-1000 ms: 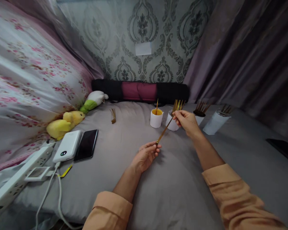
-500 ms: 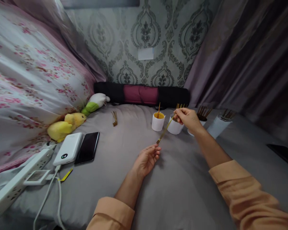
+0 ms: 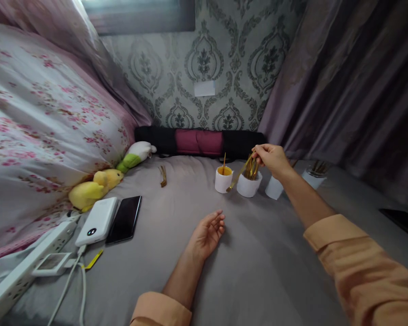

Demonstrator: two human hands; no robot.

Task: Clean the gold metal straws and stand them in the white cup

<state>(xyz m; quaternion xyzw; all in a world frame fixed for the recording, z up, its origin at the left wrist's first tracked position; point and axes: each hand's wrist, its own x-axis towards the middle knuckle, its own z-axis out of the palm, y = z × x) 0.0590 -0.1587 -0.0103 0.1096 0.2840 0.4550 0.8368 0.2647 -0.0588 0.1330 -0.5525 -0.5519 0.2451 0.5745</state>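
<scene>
My right hand pinches the upper end of a slim golden paintbrush. Its bristle end points down and left, beside a white cup that holds something yellow and one upright brush. Just below my right hand, a white tub holds several gold brushes. My left hand rests palm-up on the grey sheet, loosely curled with nothing in it. Further right stand a white container, partly hidden by my right arm, and another one with several thin sticks or brushes.
A small bundle of brushes lies on the grey sheet. At left are a black phone, a white power bank, cables, a power strip and plush toys. A black-and-maroon roll lies along the wall.
My right hand has lifted the paintbrush away from my left fingertips, toward the white tub with brushes. The left hand stays low, now holding nothing. The view has tilted slightly up.
</scene>
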